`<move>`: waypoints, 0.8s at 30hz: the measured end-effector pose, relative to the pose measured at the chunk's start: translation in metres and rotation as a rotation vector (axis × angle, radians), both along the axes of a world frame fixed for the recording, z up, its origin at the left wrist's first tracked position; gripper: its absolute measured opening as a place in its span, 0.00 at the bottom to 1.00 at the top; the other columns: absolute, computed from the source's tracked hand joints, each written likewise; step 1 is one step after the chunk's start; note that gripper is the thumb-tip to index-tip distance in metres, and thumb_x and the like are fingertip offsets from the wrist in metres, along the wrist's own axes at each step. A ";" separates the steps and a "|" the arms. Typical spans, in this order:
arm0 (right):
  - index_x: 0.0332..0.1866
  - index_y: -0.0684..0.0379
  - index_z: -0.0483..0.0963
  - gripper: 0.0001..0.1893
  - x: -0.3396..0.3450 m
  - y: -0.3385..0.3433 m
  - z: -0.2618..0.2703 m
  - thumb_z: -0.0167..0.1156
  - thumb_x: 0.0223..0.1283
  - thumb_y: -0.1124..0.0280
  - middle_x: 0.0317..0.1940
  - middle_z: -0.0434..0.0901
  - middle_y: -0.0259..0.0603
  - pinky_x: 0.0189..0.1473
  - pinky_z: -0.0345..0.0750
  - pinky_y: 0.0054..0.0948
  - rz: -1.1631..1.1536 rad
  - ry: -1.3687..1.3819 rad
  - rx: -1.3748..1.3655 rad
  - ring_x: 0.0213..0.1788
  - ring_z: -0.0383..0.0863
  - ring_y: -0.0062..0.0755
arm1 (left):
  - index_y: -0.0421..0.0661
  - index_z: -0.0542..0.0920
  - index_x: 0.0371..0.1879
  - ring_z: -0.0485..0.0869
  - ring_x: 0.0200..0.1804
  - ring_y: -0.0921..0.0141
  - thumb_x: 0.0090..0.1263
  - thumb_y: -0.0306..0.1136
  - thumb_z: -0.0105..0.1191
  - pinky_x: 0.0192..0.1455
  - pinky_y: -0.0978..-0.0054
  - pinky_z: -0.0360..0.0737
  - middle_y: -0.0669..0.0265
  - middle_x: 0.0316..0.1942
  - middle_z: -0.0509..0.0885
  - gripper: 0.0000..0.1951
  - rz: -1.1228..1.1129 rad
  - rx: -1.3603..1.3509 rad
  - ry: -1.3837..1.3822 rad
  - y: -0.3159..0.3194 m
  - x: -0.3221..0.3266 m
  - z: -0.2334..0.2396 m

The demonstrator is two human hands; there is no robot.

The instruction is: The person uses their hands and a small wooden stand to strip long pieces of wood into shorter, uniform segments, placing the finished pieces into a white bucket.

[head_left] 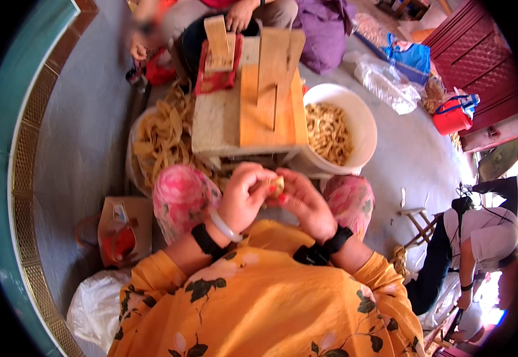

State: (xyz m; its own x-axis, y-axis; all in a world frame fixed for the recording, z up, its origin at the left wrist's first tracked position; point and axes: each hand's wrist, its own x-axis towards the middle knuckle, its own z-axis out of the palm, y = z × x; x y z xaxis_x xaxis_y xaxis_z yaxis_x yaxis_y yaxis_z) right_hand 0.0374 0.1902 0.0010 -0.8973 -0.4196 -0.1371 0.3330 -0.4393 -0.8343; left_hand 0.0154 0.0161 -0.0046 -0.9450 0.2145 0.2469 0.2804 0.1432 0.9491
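Note:
Between my two hands, above my knees, is a small pale-yellow rolled or folded piece [278, 185]. My left hand [246, 193] pinches it between thumb and fingers. The fingers of my right hand [307, 203] close on its other side, and its lower part is hidden. Just beyond my hands stands a low bench [216, 129] bearing an orange-brown wooden board [252, 120]. An upright wooden plank [279, 58] rises from that board. To the right, a white plastic bucket [367, 127] holds many curled tan pieces [330, 136]. Long tan strips [167, 127] fill a clear bag at the left.
Across the bench a person's hand [240, 17] rests near a second wooden stand [217, 44] on red cloth. A purple sack [323, 35] and a red bucket [452, 117] are at the right. A cardboard box [125, 232] lies left. Another person [478, 241] bends over at the far right.

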 end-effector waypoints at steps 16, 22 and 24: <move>0.47 0.68 0.72 0.09 -0.010 -0.006 0.013 0.55 0.66 0.75 0.40 0.80 0.37 0.45 0.75 0.20 -0.151 0.229 0.553 0.41 0.77 0.19 | 0.39 0.78 0.43 0.77 0.45 0.75 0.68 0.24 0.54 0.47 0.80 0.75 0.65 0.48 0.74 0.07 -0.141 0.243 -0.105 -0.009 -0.010 -0.013; 0.36 0.63 0.72 0.07 -0.019 -0.004 0.020 0.54 0.67 0.70 0.25 0.74 0.42 0.34 0.73 0.32 0.073 0.542 0.843 0.28 0.75 0.36 | 0.39 0.78 0.43 0.71 0.27 0.81 0.75 0.33 0.46 0.32 0.83 0.70 0.73 0.25 0.74 0.10 -0.151 0.149 -0.175 -0.015 -0.007 -0.001; 0.34 0.64 0.71 0.09 -0.011 -0.003 0.038 0.51 0.69 0.71 0.25 0.74 0.39 0.34 0.73 0.27 0.152 0.473 0.763 0.29 0.75 0.30 | 0.41 0.78 0.40 0.65 0.24 0.82 0.76 0.34 0.45 0.28 0.84 0.65 0.75 0.22 0.71 0.10 0.046 0.034 -0.139 -0.024 -0.018 0.002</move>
